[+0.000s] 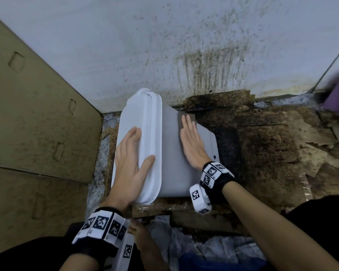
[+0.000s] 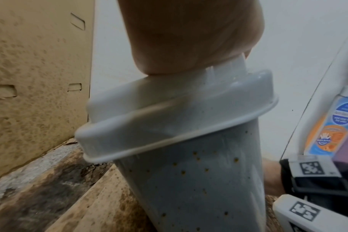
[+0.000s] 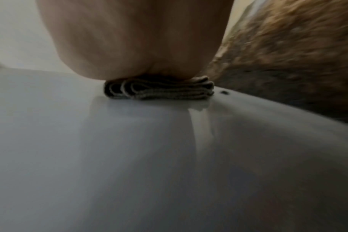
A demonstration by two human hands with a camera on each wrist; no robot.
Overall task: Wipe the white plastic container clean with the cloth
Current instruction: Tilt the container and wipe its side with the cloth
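In front of you stands a pale wall (image 1: 164, 36) with dark brown splashes and streaks low down, and on your left a big cardboard sheet (image 1: 27, 114), also spotted, leans upright. Below them the floor (image 1: 262, 143) is covered with wet, dirty pieces of cardboard, dark brown near the wall. The container (image 1: 170, 153) lies on its side on this floor, close to the wall, with its lid (image 1: 137, 122) still on and facing to the left. In the left wrist view its lower side (image 2: 188, 180) carries many small brown spots, and in the right wrist view the upper side (image 3: 129, 157) looks smooth and wet, with one small dark spot near the edge. Your left hand (image 1: 129, 163) rests flat on the lid, fingers straight and a little spread, the thumb laid over the rim of the lid. Your right hand (image 1: 190, 141) lies flat on the upper side of the container, fingers straight and close together, pressing the folded cloth (image 1: 181, 116) against the plastic; only a dark edge of the cloth shows beyond your fingertips. From the right wrist the cloth (image 3: 159, 89) is seen as several folded layers squeezed under the palm. Both wrists wear black bands (image 1: 215, 175) with black and white square markers. At the right side, in the left wrist view, stands a bottle (image 2: 331, 125) with a blue and orange label, too blurred to read.
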